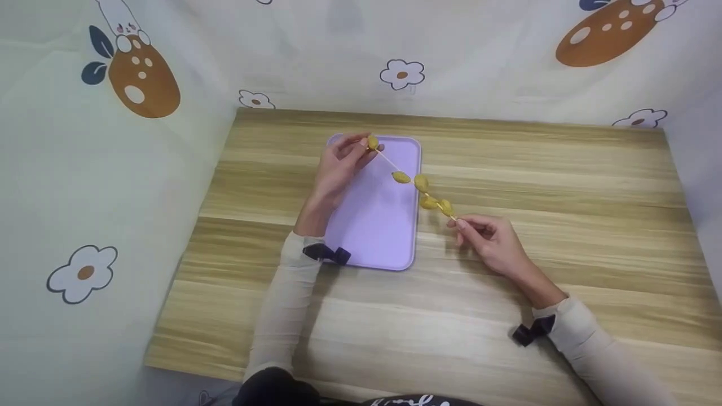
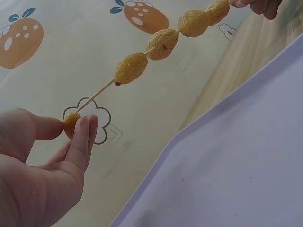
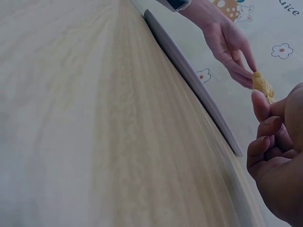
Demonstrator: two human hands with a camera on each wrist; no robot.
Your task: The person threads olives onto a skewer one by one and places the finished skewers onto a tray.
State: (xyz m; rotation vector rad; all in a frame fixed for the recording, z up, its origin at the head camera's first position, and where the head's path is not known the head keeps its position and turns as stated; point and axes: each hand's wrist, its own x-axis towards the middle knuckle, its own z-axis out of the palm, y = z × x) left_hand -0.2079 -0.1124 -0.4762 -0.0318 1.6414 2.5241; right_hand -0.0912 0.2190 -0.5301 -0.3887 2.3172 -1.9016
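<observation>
A thin wooden skewer point(image 1: 387, 158) slants above the table, threaded with several yellow, wrinkled oval pieces point(image 2: 131, 68) that look like small potatoes. Thumb and fingers of my left hand point(image 1: 338, 172) pinch one small yellow piece point(image 2: 71, 125) at the skewer's far left end. A bare stretch of stick separates that piece from the others, which sit close together toward the right. My right hand point(image 1: 496, 245) pinches the opposite end of the stick between thumb and fingers. In the right wrist view the right hand point(image 3: 279, 151) partly hides the skewer.
Beneath the left hand lies a lilac rectangular tray point(image 1: 375, 231) with a low rim. It stands on a wood-grain table point(image 1: 564, 180). Patterned cloth point(image 1: 479, 67) with flowers and fruit hangs behind and at the sides of the table.
</observation>
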